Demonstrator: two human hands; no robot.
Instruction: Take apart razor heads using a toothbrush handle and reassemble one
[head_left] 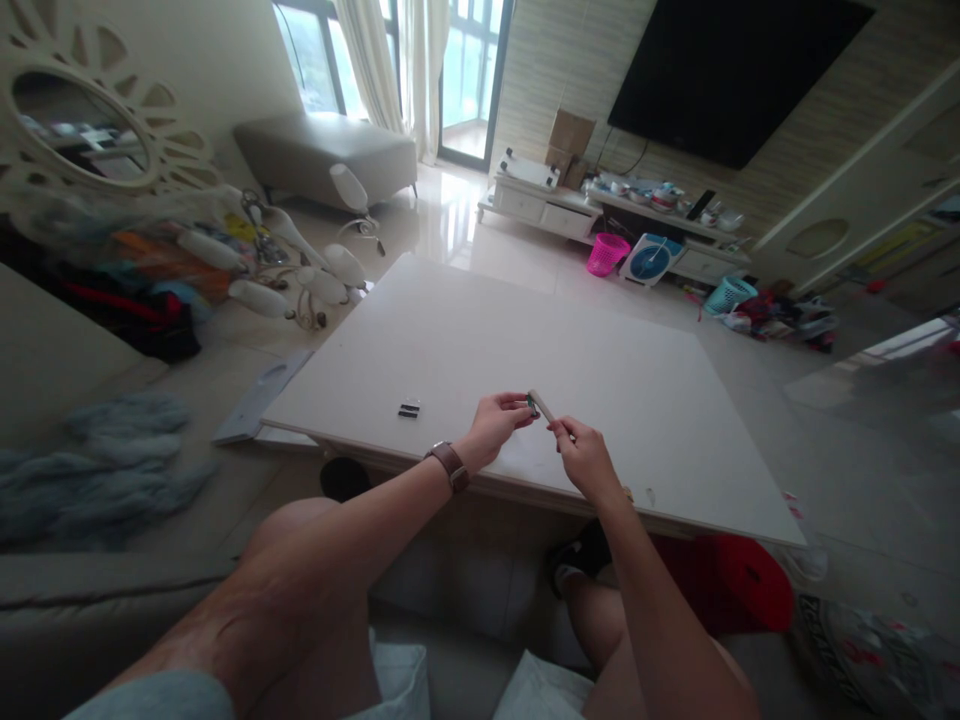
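Over the front part of the white table (480, 340), my left hand (496, 422) pinches a small green and dark piece (533, 406), too small to make out its kind. My right hand (586, 455) is closed around the lower end of a pale, flat stick-like tool (542, 408). Its upper end meets or overlaps the green piece; whether they touch I cannot tell. To the left of my hands, a small dark item with pale stripes (409, 410) lies on the tabletop.
A small clear object (650, 496) rests by the table's front right edge. Beneath that corner is a red cylindrical roll (742, 585). A lamp with several white shades (322, 285) stands beyond the left edge. A pink basket (607, 254) sits by the TV cabinet (540, 205).
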